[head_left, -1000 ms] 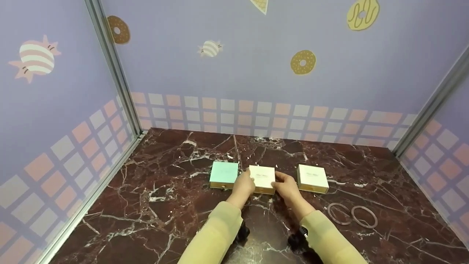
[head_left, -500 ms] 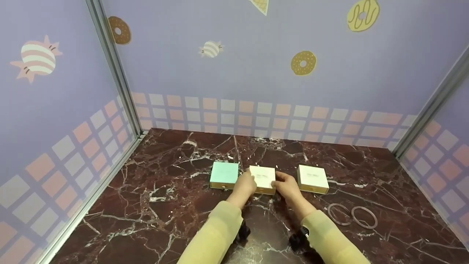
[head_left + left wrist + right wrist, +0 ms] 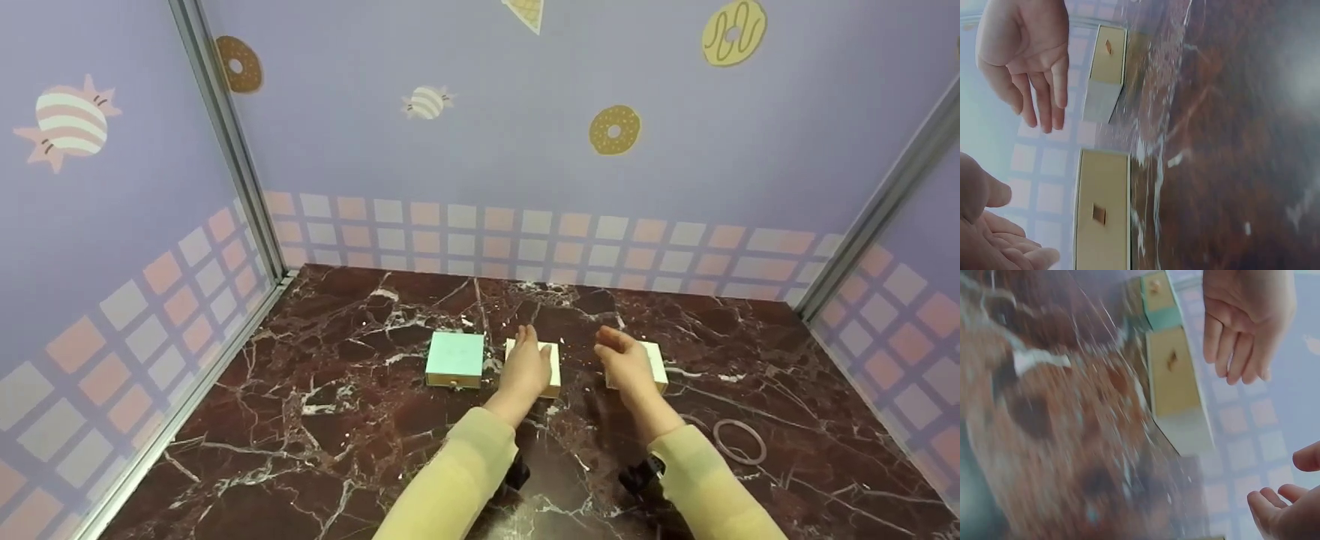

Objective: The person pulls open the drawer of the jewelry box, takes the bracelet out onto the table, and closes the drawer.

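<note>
Three small drawer boxes stand in a row: a teal one on the left, a white one in the middle and another white one on the right. My left hand hovers over the middle box with its fingers extended, hiding much of the lid. My right hand hangs in front of the right box, also with loose, fairly straight fingers. Neither hand holds anything. In the left wrist view the middle box's yellowish drawer front shows a small pull tab, and the drawer looks pushed in.
Two thin rings lie on the dark red marbled tabletop at the right; one ring shows, the other is mostly behind the right wrist. Patterned lilac walls enclose the table at the back and sides.
Both hands have let go of the middle white box. The left has risen over it with fingers extended, and the right has moved rightward to the right box. The boxes stay in place.
</note>
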`<action>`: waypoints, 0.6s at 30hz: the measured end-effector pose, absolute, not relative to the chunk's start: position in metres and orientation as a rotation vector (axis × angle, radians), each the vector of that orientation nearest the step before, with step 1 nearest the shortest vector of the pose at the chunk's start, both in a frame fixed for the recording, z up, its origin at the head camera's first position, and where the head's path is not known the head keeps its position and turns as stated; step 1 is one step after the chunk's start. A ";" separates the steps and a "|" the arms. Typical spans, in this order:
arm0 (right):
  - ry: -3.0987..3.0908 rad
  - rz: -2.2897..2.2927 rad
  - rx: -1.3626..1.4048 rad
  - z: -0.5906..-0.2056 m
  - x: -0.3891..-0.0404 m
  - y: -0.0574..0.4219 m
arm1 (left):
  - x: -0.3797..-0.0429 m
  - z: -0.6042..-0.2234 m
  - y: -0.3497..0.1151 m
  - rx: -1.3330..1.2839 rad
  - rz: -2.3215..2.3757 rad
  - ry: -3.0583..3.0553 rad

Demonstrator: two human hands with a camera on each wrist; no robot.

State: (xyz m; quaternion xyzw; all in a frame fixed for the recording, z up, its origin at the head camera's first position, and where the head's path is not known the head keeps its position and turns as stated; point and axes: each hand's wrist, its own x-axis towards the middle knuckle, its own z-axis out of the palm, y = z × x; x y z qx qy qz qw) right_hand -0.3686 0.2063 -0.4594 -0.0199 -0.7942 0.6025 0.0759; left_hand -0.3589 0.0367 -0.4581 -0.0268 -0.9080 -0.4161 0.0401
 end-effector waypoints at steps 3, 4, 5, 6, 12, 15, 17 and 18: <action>-2.368 1.774 -0.107 -0.457 -0.371 0.221 | -0.361 -0.457 0.047 -0.126 -1.284 -2.756; -2.371 1.757 -0.116 -0.457 -0.372 0.226 | -0.361 -0.457 0.050 -0.139 -1.285 -2.748; -2.383 1.735 -0.126 -0.457 -0.373 0.231 | -0.362 -0.456 0.053 -0.147 -1.287 -2.741; -2.392 1.717 -0.140 -0.457 -0.374 0.235 | -0.362 -0.456 0.056 -0.157 -1.295 -2.732; -2.406 1.606 -0.233 -0.461 -0.381 0.261 | -0.362 -0.455 0.078 -0.211 -1.384 -2.655; -2.416 1.594 -0.295 -0.467 -0.384 0.272 | -0.360 -0.457 0.089 -0.206 -1.400 -2.678; -2.427 1.587 -0.341 -0.472 -0.386 0.278 | -0.359 -0.459 0.096 -0.209 -1.399 -2.707; -2.432 1.590 -0.365 -0.475 -0.386 0.281 | -0.359 -0.460 0.099 -0.210 -1.397 -2.722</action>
